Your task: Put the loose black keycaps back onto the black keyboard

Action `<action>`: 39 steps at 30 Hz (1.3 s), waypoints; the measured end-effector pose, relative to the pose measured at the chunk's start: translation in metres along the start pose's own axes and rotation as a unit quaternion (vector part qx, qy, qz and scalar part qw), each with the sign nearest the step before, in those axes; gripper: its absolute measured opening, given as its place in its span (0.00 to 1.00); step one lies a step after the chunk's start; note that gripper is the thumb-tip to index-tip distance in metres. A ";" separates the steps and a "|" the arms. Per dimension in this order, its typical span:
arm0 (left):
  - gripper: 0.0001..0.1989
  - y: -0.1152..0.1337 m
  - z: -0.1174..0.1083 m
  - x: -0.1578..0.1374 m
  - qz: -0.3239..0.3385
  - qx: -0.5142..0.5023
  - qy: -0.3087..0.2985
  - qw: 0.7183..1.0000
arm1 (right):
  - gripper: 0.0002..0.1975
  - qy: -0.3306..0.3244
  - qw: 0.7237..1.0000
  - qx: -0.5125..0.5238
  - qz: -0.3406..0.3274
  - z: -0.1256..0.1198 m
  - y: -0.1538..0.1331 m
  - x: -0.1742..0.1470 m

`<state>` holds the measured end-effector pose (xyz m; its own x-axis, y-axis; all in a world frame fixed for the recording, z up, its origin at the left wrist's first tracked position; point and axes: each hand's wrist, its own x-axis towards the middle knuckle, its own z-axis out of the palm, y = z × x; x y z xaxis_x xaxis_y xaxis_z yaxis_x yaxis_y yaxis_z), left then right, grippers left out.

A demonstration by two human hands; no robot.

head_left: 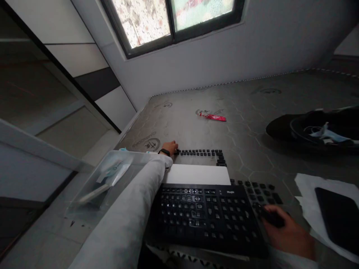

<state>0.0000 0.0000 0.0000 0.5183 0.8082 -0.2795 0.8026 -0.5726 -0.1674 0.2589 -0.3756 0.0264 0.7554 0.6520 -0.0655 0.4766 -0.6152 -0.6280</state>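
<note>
Black "Rapoo"-marked keyboard (209,215), Chinese characters on table mat (252,123)

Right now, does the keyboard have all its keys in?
No. The keyboard shows bare gaps, and loose keycaps lie in a row by the left hand.

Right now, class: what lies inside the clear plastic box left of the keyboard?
Inside the clear plastic box lie a pale packet and a long slim tool, seen dimly through its cloudy wall. The person's sleeve covers the near right corner, so anything there stays hidden.
</note>
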 end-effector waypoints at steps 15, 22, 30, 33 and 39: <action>0.15 0.001 -0.002 -0.002 0.005 0.012 -0.013 1.000 | 0.13 -0.024 1.000 0.002 0.008 -0.001 0.003 0.003; 0.16 0.004 -0.005 -0.004 -0.002 0.013 -0.013 1.000 | 0.14 -0.008 1.000 0.004 0.004 0.000 0.002 0.001; 0.17 0.001 -0.001 -0.003 0.010 0.010 -0.003 1.000 | 0.13 -0.020 0.999 0.017 0.020 -0.003 -0.001 0.001; 0.16 0.001 -0.001 -0.003 0.012 0.010 -0.009 1.000 | 0.13 -0.016 1.000 0.021 0.014 -0.002 0.000 0.001; 0.16 0.002 -0.003 -0.005 0.011 0.013 -0.017 1.000 | 0.13 -0.007 1.000 0.011 0.000 -0.002 0.001 0.001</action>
<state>0.0002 -0.0048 0.0036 0.5256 0.7899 -0.3160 0.7821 -0.5947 -0.1859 0.2608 -0.3766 0.0269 0.7493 0.6578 -0.0768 0.4661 -0.6062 -0.6445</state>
